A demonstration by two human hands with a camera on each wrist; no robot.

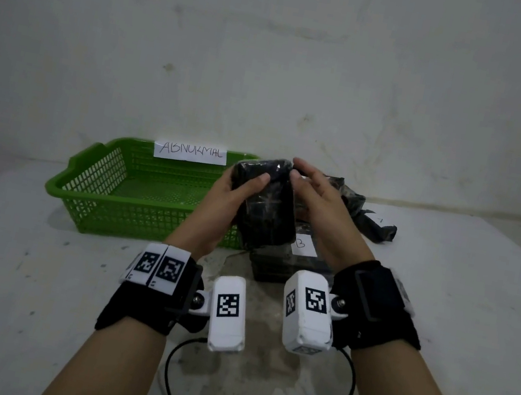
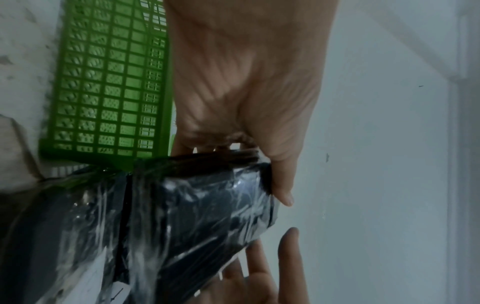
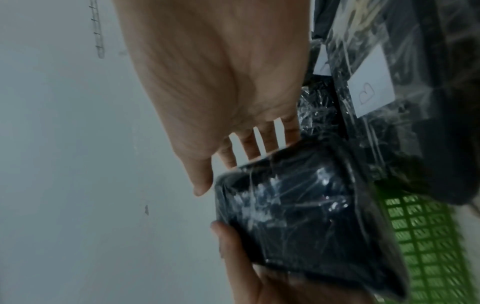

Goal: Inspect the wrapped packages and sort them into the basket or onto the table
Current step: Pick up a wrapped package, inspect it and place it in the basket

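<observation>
Left hand (image 1: 224, 198) around black package (image 1: 265, 219), right hand (image 1: 320, 204) against it, beside green basket (image 1: 110, 212)

The held package (image 1: 265, 208) — black, under clear film, glossy, creased, with bright glints. Basket (image 1: 86, 191): green plastic lattice, smooth, dull sheen. Its label (image 1: 190, 151): white paper, matt. Table (image 1: 12, 275) — pale, matt, mottled with stains. Wrist straps (image 1: 145, 309): black cloth.

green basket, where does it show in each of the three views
Head: green basket on the table, left of centre.
Left wrist: upper left, above the black wrapped package.
Right wrist: lower right corner, partly behind that package.
Shared landmark: the black wrapped package, held up, in all three views.
</observation>
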